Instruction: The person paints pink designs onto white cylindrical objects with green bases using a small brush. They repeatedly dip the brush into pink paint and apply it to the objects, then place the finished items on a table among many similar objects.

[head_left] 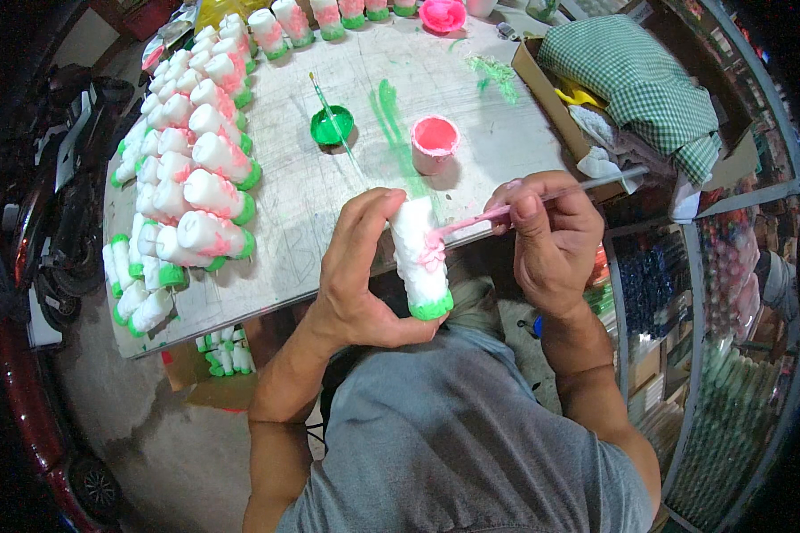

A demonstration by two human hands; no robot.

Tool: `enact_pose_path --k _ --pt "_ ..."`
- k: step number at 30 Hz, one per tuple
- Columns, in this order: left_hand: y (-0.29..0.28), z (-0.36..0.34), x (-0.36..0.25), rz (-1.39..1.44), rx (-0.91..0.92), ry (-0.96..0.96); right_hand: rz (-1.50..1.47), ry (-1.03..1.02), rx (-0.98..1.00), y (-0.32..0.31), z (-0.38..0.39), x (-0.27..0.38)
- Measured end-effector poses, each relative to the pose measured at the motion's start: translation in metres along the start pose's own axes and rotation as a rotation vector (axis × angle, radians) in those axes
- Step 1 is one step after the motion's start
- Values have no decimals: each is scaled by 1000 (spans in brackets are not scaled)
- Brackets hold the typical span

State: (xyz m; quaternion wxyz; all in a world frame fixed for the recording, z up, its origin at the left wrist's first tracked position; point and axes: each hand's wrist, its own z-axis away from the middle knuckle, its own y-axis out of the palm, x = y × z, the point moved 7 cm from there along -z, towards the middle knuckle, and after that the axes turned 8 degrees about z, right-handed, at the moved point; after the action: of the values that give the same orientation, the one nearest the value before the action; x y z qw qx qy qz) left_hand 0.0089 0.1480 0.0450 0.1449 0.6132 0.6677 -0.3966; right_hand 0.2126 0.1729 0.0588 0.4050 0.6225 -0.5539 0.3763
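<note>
My left hand (356, 275) grips a white pillar candle (415, 240) by its two ends, fingers at the top and thumb at the green-painted base. Raised flowers on the candle's side carry pink paint. Between the thumb and fingers of my right hand (551, 231) is a paintbrush (489, 214) with a pinkish, clear handle. Its tip touches the candle beside the pink flowers. Just beyond, on the table (302, 231), stands a small cup of pink paint (436, 138). Left of it, a shallow green paint dish (332, 127) has another brush (322, 96) lying across it.
Many white candles with pink and green paint (213, 191) crowd the table's left side, and more line the far edge near a bright pink dish (443, 15). A cardboard box (556, 111) with checked cloth (631, 80) sits at right. Below the table, another box (213, 391) holds candles.
</note>
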Motion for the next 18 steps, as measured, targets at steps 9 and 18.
enact_pose_path --k 9,18 --pt "-1 5 -5 -10 4 -16 267 -424 96 6 25 27" --pt "-4 8 -13 6 42 -15 191 -350 73 6 31 31"
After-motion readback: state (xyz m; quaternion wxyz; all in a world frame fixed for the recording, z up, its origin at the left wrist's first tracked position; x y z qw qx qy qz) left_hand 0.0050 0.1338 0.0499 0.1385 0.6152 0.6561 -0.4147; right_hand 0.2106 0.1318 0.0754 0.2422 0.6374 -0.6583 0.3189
